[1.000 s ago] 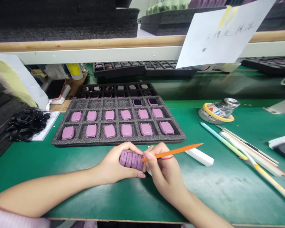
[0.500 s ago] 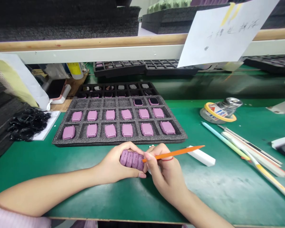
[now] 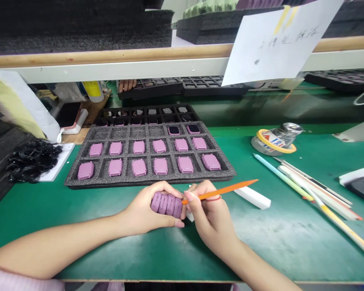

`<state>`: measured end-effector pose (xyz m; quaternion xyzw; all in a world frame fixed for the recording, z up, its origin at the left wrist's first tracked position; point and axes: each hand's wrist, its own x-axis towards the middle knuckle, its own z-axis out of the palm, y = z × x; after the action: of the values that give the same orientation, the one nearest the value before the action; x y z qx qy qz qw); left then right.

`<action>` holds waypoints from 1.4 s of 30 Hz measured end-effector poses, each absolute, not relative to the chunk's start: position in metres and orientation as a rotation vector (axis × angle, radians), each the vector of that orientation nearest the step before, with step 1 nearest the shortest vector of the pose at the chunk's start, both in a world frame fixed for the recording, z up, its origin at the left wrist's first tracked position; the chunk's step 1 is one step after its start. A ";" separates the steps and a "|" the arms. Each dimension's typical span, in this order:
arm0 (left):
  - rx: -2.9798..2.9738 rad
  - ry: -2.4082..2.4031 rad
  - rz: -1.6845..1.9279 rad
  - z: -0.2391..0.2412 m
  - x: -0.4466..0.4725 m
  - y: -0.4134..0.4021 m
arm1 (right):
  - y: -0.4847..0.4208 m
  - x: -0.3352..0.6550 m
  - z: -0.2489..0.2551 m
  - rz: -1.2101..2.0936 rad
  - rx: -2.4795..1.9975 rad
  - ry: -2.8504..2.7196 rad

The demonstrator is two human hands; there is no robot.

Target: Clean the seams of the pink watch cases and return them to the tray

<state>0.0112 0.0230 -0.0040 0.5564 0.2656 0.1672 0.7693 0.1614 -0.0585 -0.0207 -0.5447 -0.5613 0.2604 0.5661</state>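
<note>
My left hand (image 3: 144,208) is closed round a row of several purple watch cases (image 3: 166,204), pressed side by side with their edges facing up. Between the fingers of my right hand (image 3: 215,214) is an orange pointed stick (image 3: 232,189). One end of it meets the rightmost case; the other points up to the right. Something white shows beneath my right fingers, mostly hidden. Beyond my hands lies a grey foam tray (image 3: 151,180), its two near rows holding purple watch cases face down, and two dark-screened ones in its third row.
A white block (image 3: 253,197) lies right of my hand. Farther right are a glass jar (image 3: 276,139) with a yellow ring and several thin sticks and pens (image 3: 282,173). Black straps (image 3: 33,159) lie left. A co-worker's fingers (image 3: 128,85) rest on a back tray, under the shelf (image 3: 124,69).
A co-worker's fingers have appeared at the back tray. The whole view has shifted slightly. My hands keep nearly the same hold, with the orange stick still at the rightmost case.
</note>
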 end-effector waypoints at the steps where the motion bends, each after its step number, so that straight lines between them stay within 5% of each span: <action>1: 1.202 0.566 0.357 -0.005 0.010 0.023 | -0.059 0.161 -0.020 0.617 -1.287 -1.320; 17: 1.335 0.596 0.345 -0.012 0.006 0.027 | -0.128 0.260 -0.023 0.079 -2.179 -1.839; 24: 1.380 0.603 0.362 -0.015 0.006 0.028 | -0.100 0.297 -0.024 -0.555 -1.983 -1.807; 28: 1.412 0.610 0.363 -0.013 0.007 0.028 | -0.095 0.261 -0.011 -0.466 -1.879 -1.718; 33: 1.433 0.596 0.383 -0.010 0.007 0.027 | -0.086 0.188 0.009 0.060 -1.376 -1.780; 42: 1.430 0.682 0.406 -0.008 0.010 0.027 | -0.067 0.178 -0.006 0.050 -1.305 -1.739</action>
<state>0.0102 0.0269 -0.0076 0.6379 0.3042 0.1809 0.6840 0.1781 -0.0666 -0.0058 -0.5314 -0.7079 0.0205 0.4648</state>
